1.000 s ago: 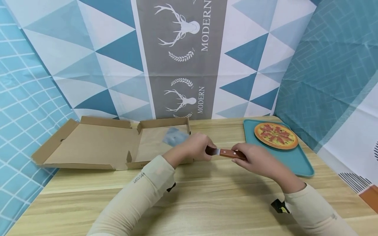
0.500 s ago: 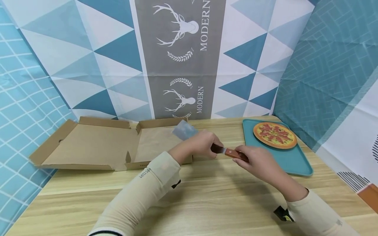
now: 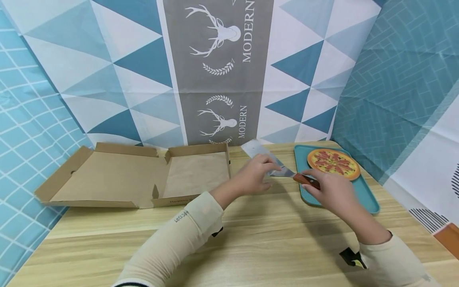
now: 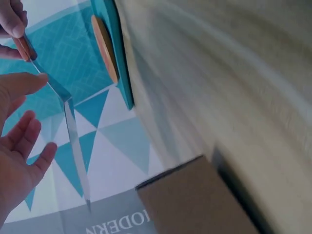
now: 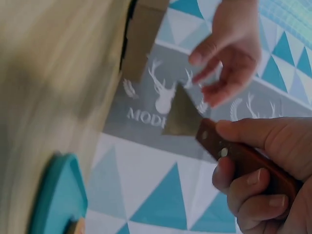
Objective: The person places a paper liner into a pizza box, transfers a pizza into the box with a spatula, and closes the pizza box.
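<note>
My right hand [image 3: 333, 193] grips the brown wooden handle of a metal spatula [image 3: 256, 148], fingers curled round it in the right wrist view. The blade points to the back left, raised above the table. My left hand [image 3: 254, 175] is beside the spatula's neck with its fingers spread and loose. In the left wrist view, one digit of the left hand [image 4: 22, 161] lies close to the neck; whether it touches, I cannot tell. A round pizza [image 3: 334, 164] with red toppings rests on a teal tray [image 3: 365, 201] at the right, just beyond the right hand.
An opened cardboard pizza box [image 3: 107, 177] lies at the left, its lid folded out leftward and its base [image 3: 195, 173] nearer the middle. The wooden table [image 3: 244, 247] backs onto patterned wall sheets [image 3: 222, 115].
The left hand has let go of the spatula's neck and its fingers have spread. The right hand has moved right with the spatula, whose blade has left the space over the box.
</note>
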Demonstrator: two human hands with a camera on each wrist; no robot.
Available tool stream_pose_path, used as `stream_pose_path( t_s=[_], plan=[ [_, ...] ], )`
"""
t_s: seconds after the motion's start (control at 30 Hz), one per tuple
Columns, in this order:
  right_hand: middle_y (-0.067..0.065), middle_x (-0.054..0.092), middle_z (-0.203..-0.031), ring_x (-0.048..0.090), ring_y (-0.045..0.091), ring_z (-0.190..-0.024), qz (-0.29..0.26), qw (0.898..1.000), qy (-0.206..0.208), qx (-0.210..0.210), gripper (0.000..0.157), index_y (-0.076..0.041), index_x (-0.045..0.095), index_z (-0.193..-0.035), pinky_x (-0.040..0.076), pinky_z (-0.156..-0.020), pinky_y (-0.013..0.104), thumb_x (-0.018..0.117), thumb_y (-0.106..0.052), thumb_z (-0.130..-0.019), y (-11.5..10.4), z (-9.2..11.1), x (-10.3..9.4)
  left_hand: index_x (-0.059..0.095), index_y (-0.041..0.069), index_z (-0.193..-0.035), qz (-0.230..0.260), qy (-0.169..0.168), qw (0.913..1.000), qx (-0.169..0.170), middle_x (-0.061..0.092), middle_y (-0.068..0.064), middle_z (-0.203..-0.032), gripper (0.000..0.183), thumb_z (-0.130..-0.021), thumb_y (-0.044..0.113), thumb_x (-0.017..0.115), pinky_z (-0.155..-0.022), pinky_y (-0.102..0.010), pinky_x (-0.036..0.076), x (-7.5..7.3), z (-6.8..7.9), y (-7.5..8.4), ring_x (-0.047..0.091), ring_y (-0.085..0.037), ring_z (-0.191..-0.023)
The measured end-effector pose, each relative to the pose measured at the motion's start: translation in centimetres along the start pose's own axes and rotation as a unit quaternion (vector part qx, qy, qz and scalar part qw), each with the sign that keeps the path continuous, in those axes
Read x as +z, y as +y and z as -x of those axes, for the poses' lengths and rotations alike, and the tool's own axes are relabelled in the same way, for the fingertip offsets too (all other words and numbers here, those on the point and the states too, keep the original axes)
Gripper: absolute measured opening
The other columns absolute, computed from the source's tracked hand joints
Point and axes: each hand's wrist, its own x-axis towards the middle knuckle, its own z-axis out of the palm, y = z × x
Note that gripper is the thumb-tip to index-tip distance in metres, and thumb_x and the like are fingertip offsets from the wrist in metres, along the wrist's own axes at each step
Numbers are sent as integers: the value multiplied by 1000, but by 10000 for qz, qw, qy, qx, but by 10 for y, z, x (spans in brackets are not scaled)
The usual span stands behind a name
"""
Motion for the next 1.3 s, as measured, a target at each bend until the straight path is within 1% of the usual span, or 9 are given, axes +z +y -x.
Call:
stream_pose_path(
  t_s=[0.13, 0.27, 0.47, 0.67, 0.9, 0.93, 1.1, 1.2, 1.3],
  plan=[
    [4, 62, -66, 48, 17, -48, 266, 9991, -156, 291, 27, -5, 70, -104, 37, -41, 34, 77, -21, -83, 8, 0, -11, 63, 8, -125, 420, -142, 9988, -189, 60, -7, -114, 47, -80, 12, 79, -90, -27, 46, 8, 0, 4, 56, -19, -105],
    [10, 68, -77, 59, 26, -58, 470, 9980, -246, 356, 24, -4, 70, -97, 44, -47, 42, 79, -21, -82, 15, 1, -21, 66, 6, -122, 1016, -270, 9918, -723, 62, -6, -115, 43, -81, 13, 79, -85, -22, 47, 22, -3, 4, 59, -19, -101],
    [16, 71, -86, 63, 36, -67, 513, 9962, -444, 555, 25, -5, 72, -99, 48, -52, 51, 79, -22, -81, 24, 5, -29, 72, 5, -110, 2166, -101, 9617, -1677, 66, -6, -113, 31, -80, 9, 78, -78, -17, 49, 45, -9, 2, 65, -15, -94],
    [14, 70, -82, 60, 30, -63, 555, 9921, -845, 746, 25, -5, 72, -99, 47, -49, 47, 79, -21, -81, 34, 11, -39, 73, 2, -102, 3207, 52, 9117, -2568, 69, -6, -102, 22, -80, 6, 77, -73, -18, 52, 59, -20, 2, 67, -17, -94],
    [5, 69, -80, 57, 20, -62, 543, 9814, -1561, 974, 22, -8, 73, -97, 45, -50, 40, 77, -25, -83, 42, 18, -57, 72, -1, -100, 4502, -35, 8262, -3387, 66, 0, -89, 20, -81, 0, 75, -67, -32, 58, 72, -35, 8, 61, -9, -77],
    [2, 68, -79, 56, 17, -61, 543, 9798, -1635, 1018, 20, -9, 73, -94, 43, -49, 38, 77, -25, -83, 43, 19, -59, 72, -1, -101, 4589, -53, 8171, -3489, 65, 0, -88, 20, -81, -1, 75, -66, -34, 58, 75, -37, 9, 59, -9, -74],
    [0, 65, -76, 52, 16, -60, 666, 9643, -2214, 1289, 21, -7, 72, -94, 42, -49, 36, 74, -25, -85, 55, 28, -71, 71, 0, -102, 4663, 34, 7830, -4116, 67, 0, -90, 20, -82, -2, 72, -64, -35, 59, 84, -46, 15, 55, -13, -65],
    [0, 65, -77, 51, 17, -62, 728, 9552, -2510, 1387, 19, -7, 72, -92, 42, -51, 36, 73, -25, -87, 62, 32, -78, 72, 2, -95, 4679, 295, 7601, -4500, 66, 0, -89, 15, -81, -3, 73, -66, -38, 59, 87, -51, 20, 58, -16, -71],
    [5, 68, -82, 54, 19, -65, 806, 9524, -2590, 1389, 17, -7, 73, -91, 45, -53, 38, 73, -24, -87, 68, 36, -85, 71, 2, -91, 4726, 526, 7407, -4747, 63, -2, -86, 14, -80, -6, 73, -70, -40, 59, 91, -57, 24, 63, -20, -80]
  ],
)
